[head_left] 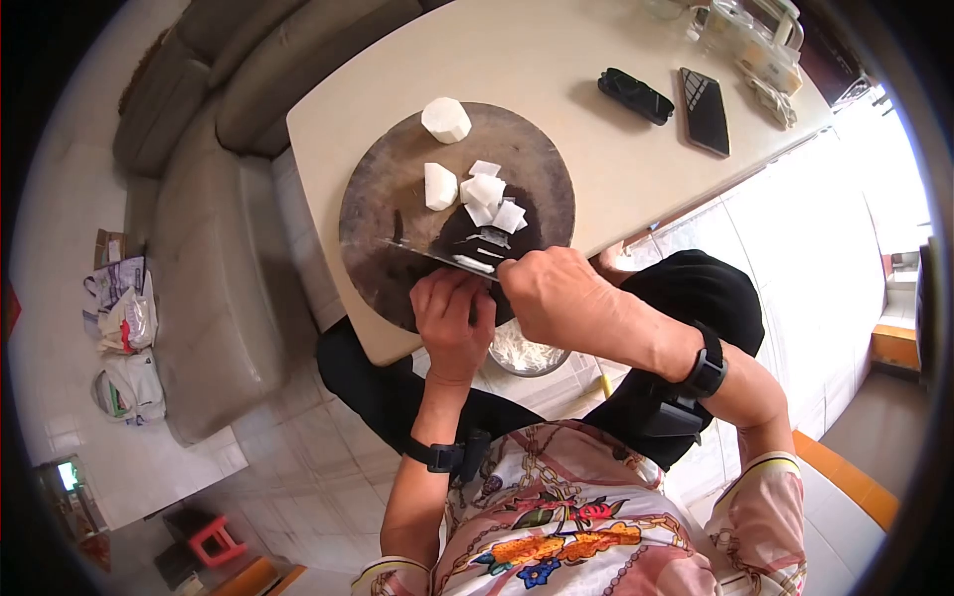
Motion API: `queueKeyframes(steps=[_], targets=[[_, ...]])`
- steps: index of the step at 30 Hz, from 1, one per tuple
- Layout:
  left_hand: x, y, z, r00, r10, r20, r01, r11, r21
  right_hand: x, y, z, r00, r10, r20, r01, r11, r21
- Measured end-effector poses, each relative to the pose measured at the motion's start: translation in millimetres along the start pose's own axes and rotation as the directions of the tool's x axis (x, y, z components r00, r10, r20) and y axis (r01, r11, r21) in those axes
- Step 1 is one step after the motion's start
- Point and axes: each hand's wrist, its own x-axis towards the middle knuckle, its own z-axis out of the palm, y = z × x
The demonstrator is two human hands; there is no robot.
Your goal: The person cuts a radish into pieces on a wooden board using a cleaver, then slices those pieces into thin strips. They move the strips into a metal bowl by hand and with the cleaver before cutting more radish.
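My right hand (561, 296) is wrapped round the handle of a kitchen knife (429, 255), its blade pointing left across the round chopping board (378, 189). Close behind the blade, my left hand (452, 310) presses down with curled fingers; what lies under them is hidden. Thin white strips (475, 264) lie along the blade's far side. Beyond them is a loose pile of white radish slices (482, 191). A cut chunk of white radish (440, 187) sits left of the pile, and a thicker peeled piece (446, 120) stands near the board's far edge.
A bowl of white shreds (527, 353) is below the table edge, partly behind my hands. On the cream table (397, 74) lie a dark case (636, 95) and a phone (705, 112), with clear containers (740, 35) at the far right. A grey sofa (219, 268) stands left.
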Motion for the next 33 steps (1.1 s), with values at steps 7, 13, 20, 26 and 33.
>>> queueKeyframes(steps=[7, 13, 20, 26, 33], targets=[[1.7, 1.0, -0.4, 1.000, 0.011, -0.020, -0.011, 1.000, -0.002, -9.5, 1.9, -15.6, 0.984, 0.088, 0.154, -0.084, 0.996, -0.030], [-0.8, -1.8, 1.6, 1.000, 0.009, -0.018, -0.009, 1.000, -0.020, -7.7, 6.1, -9.5, 0.994, 0.015, 0.113, -0.012, 1.000, -0.025], [2.9, 1.9, -0.1, 0.998, -0.061, -0.011, 0.060, 0.997, -0.039, -1.0, 6.9, -2.0, 1.000, 0.028, 0.014, -0.027, 0.999, -0.018], [3.5, 3.9, -5.8, 0.984, -0.174, -0.034, 0.162, 0.961, -0.224, -9.8, 6.0, -14.1, 0.995, 0.092, 0.041, -0.093, 0.996, 0.018], [7.3, 5.2, -19.1, 1.000, -0.027, -0.002, 0.027, 0.994, -0.102, -15.5, 1.1, -10.0, 0.995, 0.040, 0.091, -0.040, 0.999, -0.003]])
